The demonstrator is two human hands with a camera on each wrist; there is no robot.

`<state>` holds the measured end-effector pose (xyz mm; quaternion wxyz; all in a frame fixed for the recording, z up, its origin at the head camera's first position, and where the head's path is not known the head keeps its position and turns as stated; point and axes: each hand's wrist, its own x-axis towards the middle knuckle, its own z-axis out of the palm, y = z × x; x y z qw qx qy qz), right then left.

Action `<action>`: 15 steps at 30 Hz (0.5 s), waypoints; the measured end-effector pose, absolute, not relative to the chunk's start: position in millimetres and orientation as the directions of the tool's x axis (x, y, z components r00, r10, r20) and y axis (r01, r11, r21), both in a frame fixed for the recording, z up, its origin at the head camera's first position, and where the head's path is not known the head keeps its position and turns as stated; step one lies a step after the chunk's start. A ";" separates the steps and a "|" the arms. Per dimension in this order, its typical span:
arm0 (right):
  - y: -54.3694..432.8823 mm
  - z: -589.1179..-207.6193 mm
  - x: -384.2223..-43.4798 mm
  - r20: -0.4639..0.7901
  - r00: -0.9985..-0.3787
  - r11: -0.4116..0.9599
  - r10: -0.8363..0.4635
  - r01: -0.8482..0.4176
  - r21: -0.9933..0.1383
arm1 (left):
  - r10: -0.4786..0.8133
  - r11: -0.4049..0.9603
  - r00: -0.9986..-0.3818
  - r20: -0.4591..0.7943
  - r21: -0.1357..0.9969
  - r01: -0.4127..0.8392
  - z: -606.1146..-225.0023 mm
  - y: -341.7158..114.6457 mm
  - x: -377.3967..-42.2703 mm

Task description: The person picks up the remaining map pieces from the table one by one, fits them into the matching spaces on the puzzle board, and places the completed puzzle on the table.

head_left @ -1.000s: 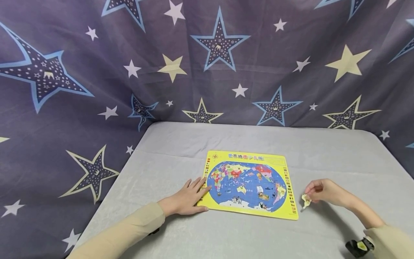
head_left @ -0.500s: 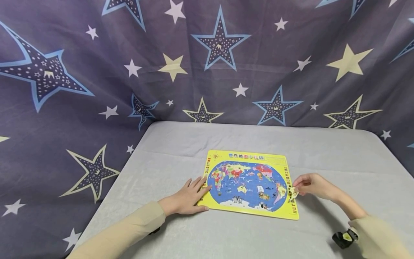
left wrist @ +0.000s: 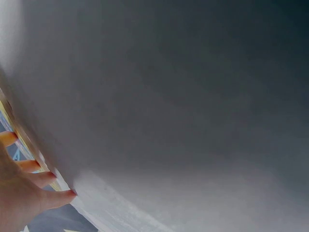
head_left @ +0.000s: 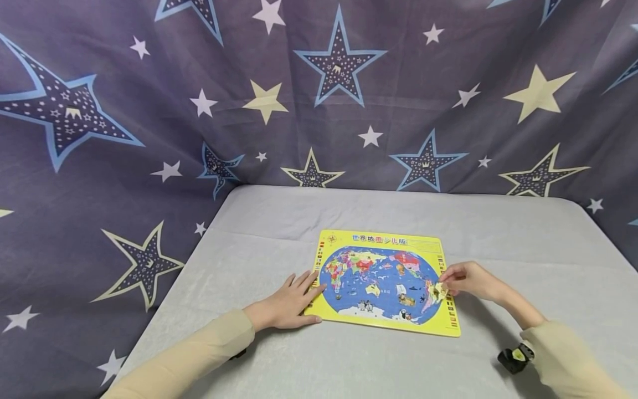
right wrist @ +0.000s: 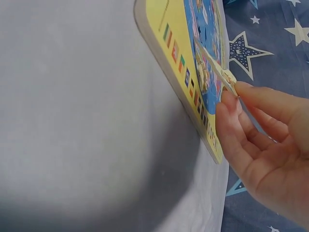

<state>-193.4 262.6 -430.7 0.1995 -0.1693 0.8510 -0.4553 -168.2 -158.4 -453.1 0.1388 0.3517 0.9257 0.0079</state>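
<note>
A yellow-bordered world map puzzle board (head_left: 384, 327) lies flat, with a blue oval map and small flags down both sides. My left hand (head_left: 286, 303) rests on its left edge, fingers spread; in the left wrist view the fingers (left wrist: 41, 180) lie along the board's side. My right hand (head_left: 471, 281) pinches a small pale-yellow puzzle piece (head_left: 437, 292) between thumb and fingertips, over the right part of the map. From the right wrist view, the puzzle piece (right wrist: 217, 67) appears edge-on and tilted above the board (right wrist: 166, 53).
The board lies on a table (head_left: 279, 221) covered with light grey cloth. Behind and to the left hangs a dark curtain (head_left: 319, 133) with a star pattern. A small black device (head_left: 515, 357) sits at the right wrist.
My right hand has carried the puzzle piece leftward, from beside the board to over the right part of the map. My left hand has stayed on the left edge.
</note>
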 end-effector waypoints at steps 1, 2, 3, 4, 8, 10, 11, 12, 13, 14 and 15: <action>261.8 -430.9 -193.7 -0.186 -0.860 0.522 -0.474 -0.105 -0.846 | 0.653 0.753 -0.714 -0.253 0.112 0.649 -453.3 -158.6 -168.1; 261.1 -431.0 -194.0 -0.185 -0.859 0.517 -0.477 -0.104 -0.850 | 0.653 0.753 -0.714 -0.252 0.110 0.649 -453.6 -158.6 -168.2; 260.7 -431.2 -194.4 -0.184 -0.856 0.509 -0.482 -0.103 -0.855 | 0.653 0.753 -0.714 -0.252 0.109 0.649 -453.8 -158.7 -168.3; 260.2 -431.3 -194.6 -0.183 -0.854 0.501 -0.488 -0.102 -0.859 | 0.653 0.752 -0.715 -0.251 0.107 0.650 -454.2 -158.8 -168.5; 259.1 -432.4 -194.9 -0.180 -0.850 0.485 -0.496 -0.099 -0.869 | 0.654 0.751 -0.714 -0.249 0.106 0.651 -455.7 -158.9 -168.8; 258.2 -433.6 -195.0 -0.180 -0.851 0.488 -0.494 -0.099 -0.867 | 0.656 0.750 -0.713 -0.247 0.112 0.652 -455.6 -158.9 -168.8; 257.7 -434.4 -195.1 -0.180 -0.851 0.490 -0.493 -0.101 -0.866 | 0.657 0.750 -0.713 -0.245 0.114 0.652 -455.5 -158.9 -168.7; 257.2 -435.4 -195.2 -0.178 -0.852 0.493 -0.493 -0.105 -0.864 | 0.658 0.749 -0.712 -0.244 0.116 0.652 -455.3 -158.9 -168.5; 256.7 -436.8 -195.6 -0.176 -0.853 0.496 -0.492 -0.108 -0.861 | 0.659 0.749 -0.712 -0.243 0.118 0.652 -455.1 -158.8 -168.4; 255.9 -437.7 -195.6 -0.174 -0.855 0.500 -0.489 -0.111 -0.859 | 0.658 0.749 -0.712 -0.243 0.118 0.652 -455.0 -158.8 -168.3; 255.1 -438.6 -195.7 -0.171 -0.856 0.505 -0.487 -0.117 -0.855 | 0.658 0.750 -0.713 -0.243 0.118 0.651 -454.9 -158.9 -168.3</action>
